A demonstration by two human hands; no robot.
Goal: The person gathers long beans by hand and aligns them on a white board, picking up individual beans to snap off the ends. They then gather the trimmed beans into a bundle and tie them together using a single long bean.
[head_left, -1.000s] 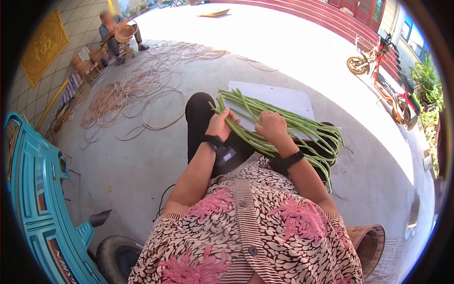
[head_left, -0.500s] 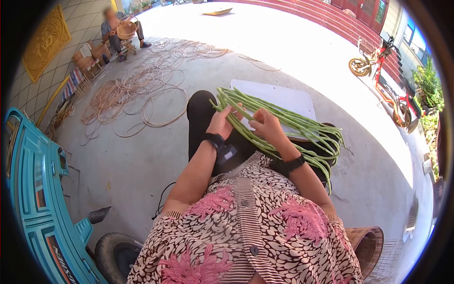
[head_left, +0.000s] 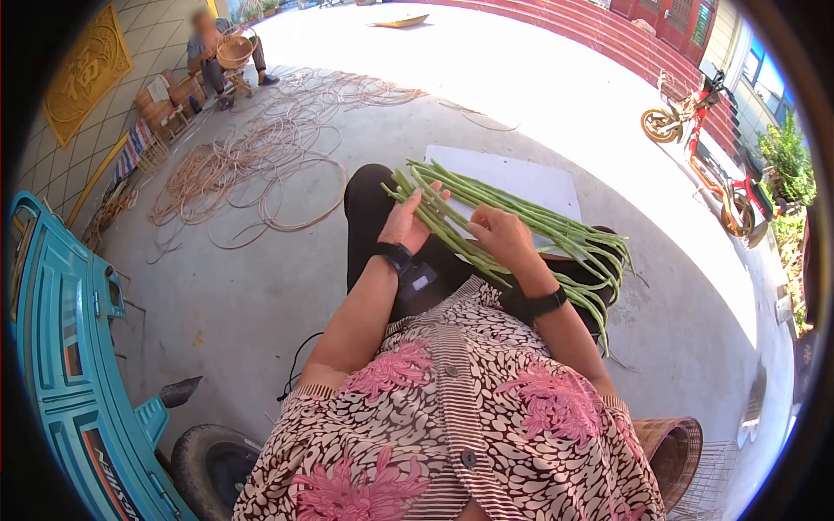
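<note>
Long green beans [head_left: 556,227] stretch across my lap in a loose bundle, their far ends drooping to the right over my dark-trousered leg. My left hand [head_left: 407,226] is palm up around the left ends of several beans, its thumb over them and fingertips showing beyond. My right hand [head_left: 506,238] is closed in a pinch at the middle of the bundle, against a bean; its fingertips are partly hidden. Beneath the beans, a white sheet or board [head_left: 547,181] shows past my knees. Dark bands circle both wrists.
Coils of thin cane-like strips [head_left: 252,169] lie on the concrete ahead. A seated person [head_left: 208,52] holds a woven basket [head_left: 234,52]. A teal vehicle [head_left: 74,347] stands at left, a red two-wheeler [head_left: 695,156] at right. Another woven basket [head_left: 678,451] sits behind my right side.
My right hand has slid a little right and down along the beans, turning its back more upward. The left ends of the beans have shifted slightly in my left hand.
</note>
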